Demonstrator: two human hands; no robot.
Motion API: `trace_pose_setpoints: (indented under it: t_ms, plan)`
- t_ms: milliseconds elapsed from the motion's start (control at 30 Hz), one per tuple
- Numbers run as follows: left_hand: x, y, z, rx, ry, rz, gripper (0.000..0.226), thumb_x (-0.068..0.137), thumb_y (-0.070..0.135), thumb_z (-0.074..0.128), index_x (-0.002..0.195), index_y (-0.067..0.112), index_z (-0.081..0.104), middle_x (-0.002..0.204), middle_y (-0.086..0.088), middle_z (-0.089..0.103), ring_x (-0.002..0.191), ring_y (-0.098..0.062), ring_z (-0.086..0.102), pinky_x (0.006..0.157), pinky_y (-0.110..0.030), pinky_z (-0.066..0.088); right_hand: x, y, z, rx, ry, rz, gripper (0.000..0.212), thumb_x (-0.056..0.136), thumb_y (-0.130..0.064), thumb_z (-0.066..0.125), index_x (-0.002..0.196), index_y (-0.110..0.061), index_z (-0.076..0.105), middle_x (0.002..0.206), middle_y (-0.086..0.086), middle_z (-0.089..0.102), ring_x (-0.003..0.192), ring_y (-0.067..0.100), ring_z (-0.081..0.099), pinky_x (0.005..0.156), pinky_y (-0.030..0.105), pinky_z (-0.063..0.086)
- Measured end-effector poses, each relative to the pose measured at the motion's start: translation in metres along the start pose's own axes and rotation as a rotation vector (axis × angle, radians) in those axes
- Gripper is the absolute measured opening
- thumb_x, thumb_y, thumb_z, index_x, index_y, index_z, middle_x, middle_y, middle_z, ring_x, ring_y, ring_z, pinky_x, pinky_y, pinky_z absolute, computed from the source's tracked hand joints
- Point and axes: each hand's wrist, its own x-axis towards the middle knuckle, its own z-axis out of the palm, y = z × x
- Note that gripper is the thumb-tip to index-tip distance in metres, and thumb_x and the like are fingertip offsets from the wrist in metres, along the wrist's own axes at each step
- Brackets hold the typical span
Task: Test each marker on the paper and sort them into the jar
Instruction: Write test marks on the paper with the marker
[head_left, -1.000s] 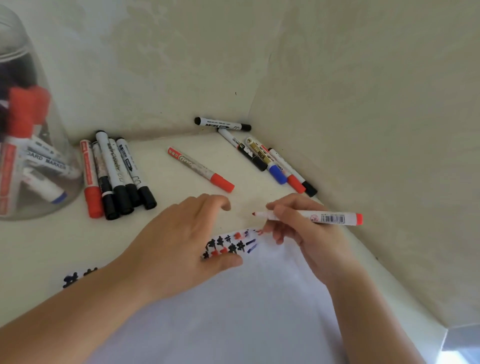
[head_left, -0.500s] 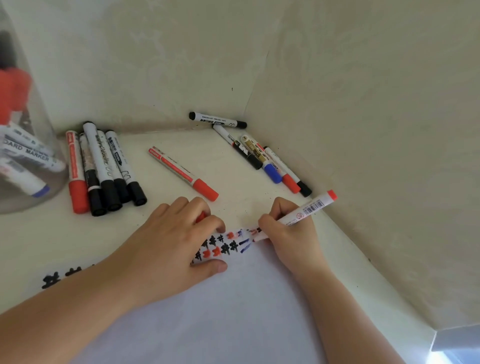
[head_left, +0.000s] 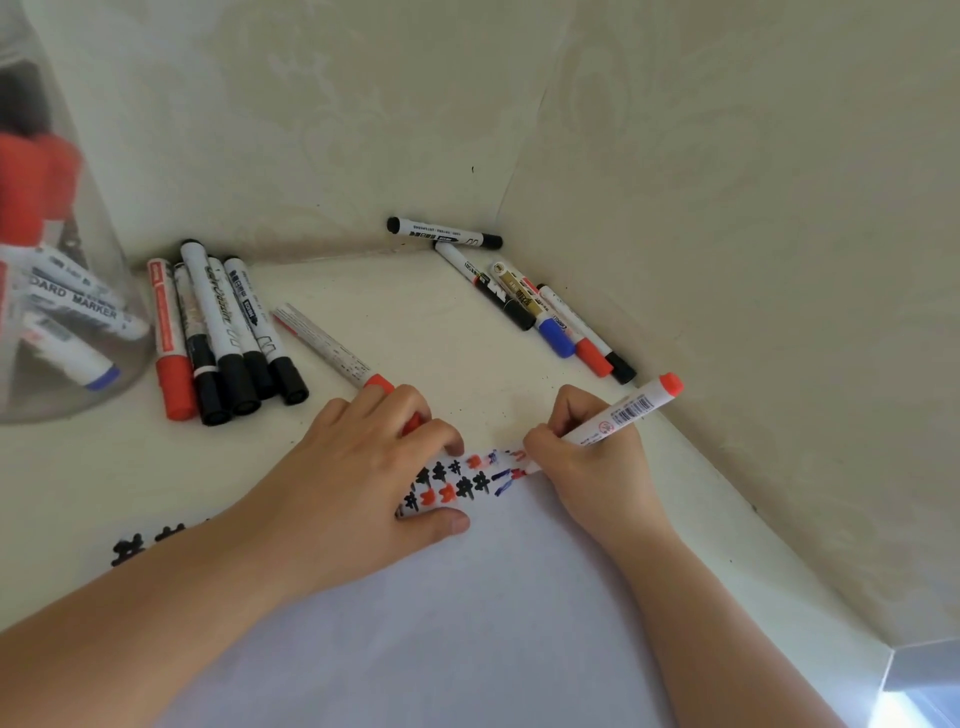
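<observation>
My right hand (head_left: 587, 467) grips an uncapped white marker with a red end (head_left: 623, 413). Its tip touches the white paper (head_left: 467, 623) beside rows of black, red and blue test marks (head_left: 457, 480). My left hand (head_left: 353, 483) rests on the paper left of the marks, and a small red cap (head_left: 413, 423) shows pinched between its fingers. The glass jar (head_left: 62, 249) at the far left holds several markers. Loose markers lie in a group by the jar (head_left: 218, 332), one red-capped marker (head_left: 324, 343) lies just beyond my left fingers, and several more sit in the corner (head_left: 530, 306).
The white tabletop (head_left: 426, 332) is boxed in by cream walls at the back and right, which meet in the corner (head_left: 498, 228). More black marks (head_left: 145, 545) show on the paper left of my left forearm. The table's right edge (head_left: 883, 654) drops off at the lower right.
My right hand swung the marker from level to tip-down on the paper and has added red strokes. My left hand slid slightly forward toward the loose red-capped marker.
</observation>
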Motion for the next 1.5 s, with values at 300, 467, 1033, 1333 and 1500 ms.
trace_pose_setpoints:
  t_ms: [300, 467, 1033, 1333, 1500]
  plan:
    - [0.001, 0.0, -0.002, 0.008, 0.006, 0.01, 0.057, 0.072, 0.07, 0.034, 0.104, 0.029, 0.057, 0.095, 0.008, 0.047, 0.087, -0.012, 0.043, 0.073, -0.029, 0.035, 0.0, -0.001, -0.002, 0.016, -0.034, 0.032, 0.031, 0.075, -0.006, 0.058, 0.053, -0.016, 0.039, 0.05, -0.004, 0.051, 0.046, 0.007, 0.035, 0.04, 0.015, 0.027]
    - [0.0, 0.0, -0.001, -0.008, 0.03, 0.019, 0.057, 0.072, 0.069, 0.042, 0.112, 0.028, 0.053, 0.097, 0.009, 0.046, 0.089, -0.013, 0.042, 0.074, -0.029, 0.033, 0.001, -0.003, -0.007, 0.066, -0.064, 0.072, 0.033, 0.074, -0.005, 0.058, 0.051, -0.017, 0.038, 0.048, -0.003, 0.05, 0.046, 0.009, 0.039, 0.04, 0.017, 0.027]
    - [0.0, 0.002, -0.009, -0.403, 0.15, 0.014, 0.066, 0.092, 0.015, 0.045, 0.112, 0.065, 0.008, 0.107, 0.027, 0.054, 0.1, 0.012, 0.044, 0.079, -0.001, 0.032, -0.022, -0.037, 0.0, 0.726, -0.312, -0.05, 0.031, 0.079, -0.037, 0.065, 0.071, -0.008, 0.07, 0.057, 0.009, 0.061, 0.046, 0.014, 0.047, 0.045, 0.019, 0.04]
    - [-0.003, 0.007, -0.012, -0.409, 0.102, 0.098, 0.062, 0.092, 0.017, 0.047, 0.113, 0.065, 0.013, 0.117, 0.024, 0.053, 0.106, 0.007, 0.044, 0.085, -0.009, 0.035, -0.026, -0.039, 0.01, 0.557, -0.296, -0.003, 0.024, 0.082, -0.025, 0.053, 0.068, -0.011, 0.066, 0.057, 0.009, 0.059, 0.048, 0.015, 0.042, 0.046, 0.02, 0.035]
    - [-0.001, 0.006, -0.02, -0.438, 0.132, 0.019, 0.04, 0.088, 0.032, 0.049, 0.12, 0.043, 0.028, 0.107, 0.035, 0.051, 0.101, 0.014, 0.048, 0.08, -0.005, 0.038, -0.027, -0.042, 0.013, 0.67, -0.256, 0.051, 0.027, 0.077, -0.019, 0.064, 0.056, -0.014, 0.047, 0.044, 0.0, 0.039, 0.041, 0.011, 0.031, 0.042, 0.018, 0.028]
